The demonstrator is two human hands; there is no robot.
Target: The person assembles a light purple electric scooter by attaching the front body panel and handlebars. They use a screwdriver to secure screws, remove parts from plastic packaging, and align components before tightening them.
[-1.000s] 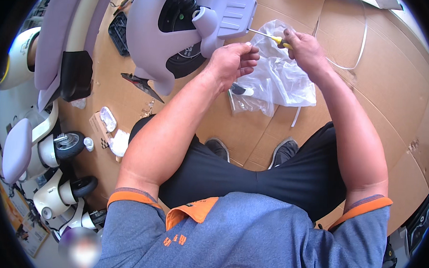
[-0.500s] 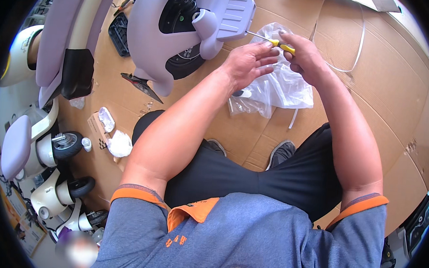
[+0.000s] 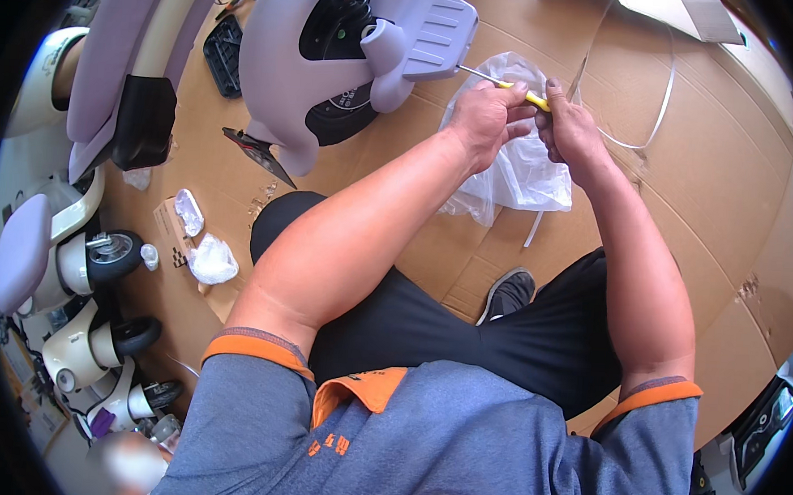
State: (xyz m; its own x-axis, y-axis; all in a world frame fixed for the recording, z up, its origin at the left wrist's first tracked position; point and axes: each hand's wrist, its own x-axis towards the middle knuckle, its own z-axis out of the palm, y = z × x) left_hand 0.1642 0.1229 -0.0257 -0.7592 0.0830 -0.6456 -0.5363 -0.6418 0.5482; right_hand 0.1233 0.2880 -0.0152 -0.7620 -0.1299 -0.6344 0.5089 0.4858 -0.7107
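Head view shows both my hands meeting over the cardboard floor, ahead of my knees. My right hand [image 3: 571,131] has its fingers closed around the yellow-handled screwdriver with a thin steel shaft [image 3: 504,81]; the thumb lies along the handle, which keeps the shaft pointed away from me. My left hand [image 3: 486,118] is curled just beside it, fingertips touching the handle end nearest the shaft, apparently to steady the tool; I cannot tell whether this hand grips anything of its own.

The shaft tip reaches the edge of the ribbed footplate of the lilac plastic ride-on scooter body [image 3: 335,56], which lies tilted on its side so that its black underside faces me. Directly under my hands lies a crumpled clear plastic bag [image 3: 522,169], flat on the brown corrugated cardboard sheet [image 3: 712,219] that covers the floor.

Edges and room: the scooter body bounds my working area on the left and ahead. A loop of thin white strap [image 3: 657,109] lies near my right wrist and could snag a sweeping move. To the right the cardboard is open well past my forearm. My black shoe [image 3: 507,294] sits below the bag, between my legs. Far left, well apart, stand cream-coloured scooter bodies with black wheels [image 3: 91,258] and small white bagged parts [image 3: 209,260].
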